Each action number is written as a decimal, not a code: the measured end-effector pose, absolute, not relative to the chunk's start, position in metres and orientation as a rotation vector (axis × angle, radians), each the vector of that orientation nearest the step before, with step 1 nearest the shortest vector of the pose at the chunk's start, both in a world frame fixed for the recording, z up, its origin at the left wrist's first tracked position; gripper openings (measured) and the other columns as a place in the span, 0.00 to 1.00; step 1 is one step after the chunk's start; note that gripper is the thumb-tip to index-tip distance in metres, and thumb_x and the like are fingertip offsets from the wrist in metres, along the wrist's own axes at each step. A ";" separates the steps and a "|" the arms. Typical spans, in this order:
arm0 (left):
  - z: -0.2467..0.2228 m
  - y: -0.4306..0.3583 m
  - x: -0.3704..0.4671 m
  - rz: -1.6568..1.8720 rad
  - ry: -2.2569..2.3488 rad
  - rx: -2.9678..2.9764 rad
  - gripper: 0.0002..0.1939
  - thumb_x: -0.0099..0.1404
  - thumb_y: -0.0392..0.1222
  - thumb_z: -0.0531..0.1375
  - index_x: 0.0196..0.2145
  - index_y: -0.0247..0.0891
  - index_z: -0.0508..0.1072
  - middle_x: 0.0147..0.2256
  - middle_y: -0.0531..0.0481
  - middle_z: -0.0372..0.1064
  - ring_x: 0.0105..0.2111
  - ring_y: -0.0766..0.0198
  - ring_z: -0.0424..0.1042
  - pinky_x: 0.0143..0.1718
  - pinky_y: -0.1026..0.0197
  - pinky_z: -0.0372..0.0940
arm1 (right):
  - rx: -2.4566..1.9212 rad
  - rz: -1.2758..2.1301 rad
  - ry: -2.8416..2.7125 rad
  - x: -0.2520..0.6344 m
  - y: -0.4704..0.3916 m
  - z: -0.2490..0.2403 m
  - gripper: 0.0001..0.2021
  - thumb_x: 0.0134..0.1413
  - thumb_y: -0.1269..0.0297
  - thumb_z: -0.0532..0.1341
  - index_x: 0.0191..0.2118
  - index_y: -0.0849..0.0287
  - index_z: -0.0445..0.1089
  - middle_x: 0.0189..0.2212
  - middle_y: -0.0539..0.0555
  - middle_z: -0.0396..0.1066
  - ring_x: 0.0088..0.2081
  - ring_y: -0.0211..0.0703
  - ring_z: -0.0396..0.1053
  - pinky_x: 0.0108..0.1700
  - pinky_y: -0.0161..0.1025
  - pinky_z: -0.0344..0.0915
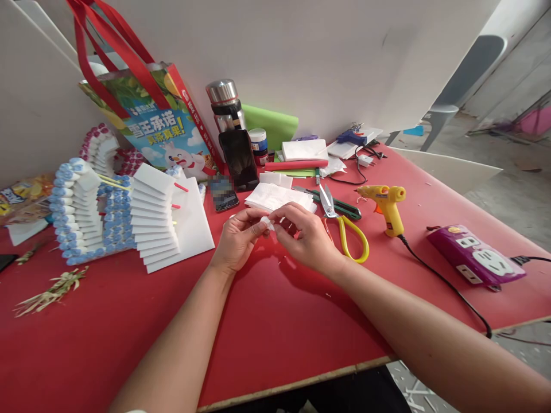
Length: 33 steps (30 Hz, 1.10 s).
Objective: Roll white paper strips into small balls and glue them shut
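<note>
My left hand (238, 238) and my right hand (306, 234) meet over the red table, fingertips pinched together on a small white piece of paper (267, 222). Much of that piece is hidden by the fingers. Just beyond them lies a stack of white paper sheets (279, 197). Scissors (344, 221) with yellow handles rest right of my right hand, beside a dark green cutter knife (344, 206). To the left stands a white foam model (157, 221) with fanned steps, next to rows of blue-and-white rolled pieces (118, 218).
A yellow glue gun (385, 206) and a purple power strip (476, 255) with cords occupy the right side. At the back are a shopping bag (159, 126), a thermos (226, 106), an upright black phone (239, 158) and a smaller phone (224, 198). Dried stalks (54, 292) lie at left.
</note>
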State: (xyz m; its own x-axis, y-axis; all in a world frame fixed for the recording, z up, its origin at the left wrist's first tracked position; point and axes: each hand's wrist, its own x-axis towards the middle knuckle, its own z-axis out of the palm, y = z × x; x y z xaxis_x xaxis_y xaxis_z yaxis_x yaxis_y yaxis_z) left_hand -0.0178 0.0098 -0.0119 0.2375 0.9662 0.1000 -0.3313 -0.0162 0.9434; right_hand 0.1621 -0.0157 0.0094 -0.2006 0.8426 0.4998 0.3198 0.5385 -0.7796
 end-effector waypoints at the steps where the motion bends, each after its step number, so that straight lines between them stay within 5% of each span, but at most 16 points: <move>1: -0.013 0.010 -0.018 1.201 0.757 1.123 0.11 0.57 0.40 0.72 0.39 0.38 0.80 0.37 0.48 0.75 0.32 0.68 0.71 0.37 0.64 0.68 | -0.964 0.622 -1.779 0.163 -0.016 0.009 0.06 0.59 0.70 0.58 0.41 0.57 0.70 0.38 0.54 0.71 0.35 0.38 0.69 0.33 0.35 0.64; 23: -0.008 0.008 -0.013 1.193 0.775 1.160 0.19 0.61 0.41 0.69 0.50 0.41 0.76 0.36 0.52 0.67 0.29 0.70 0.66 0.33 0.65 0.64 | -1.083 0.617 -1.837 0.165 -0.015 0.005 0.06 0.59 0.68 0.57 0.43 0.56 0.66 0.38 0.52 0.75 0.29 0.37 0.68 0.31 0.35 0.61; 33: -0.005 0.007 -0.010 1.229 0.775 1.152 0.21 0.58 0.38 0.71 0.50 0.44 0.78 0.39 0.51 0.71 0.39 0.66 0.71 0.45 0.62 0.68 | -1.110 0.963 -1.500 0.170 -0.006 0.006 0.09 0.61 0.58 0.61 0.32 0.57 0.68 0.24 0.49 0.72 0.24 0.37 0.67 0.30 0.37 0.63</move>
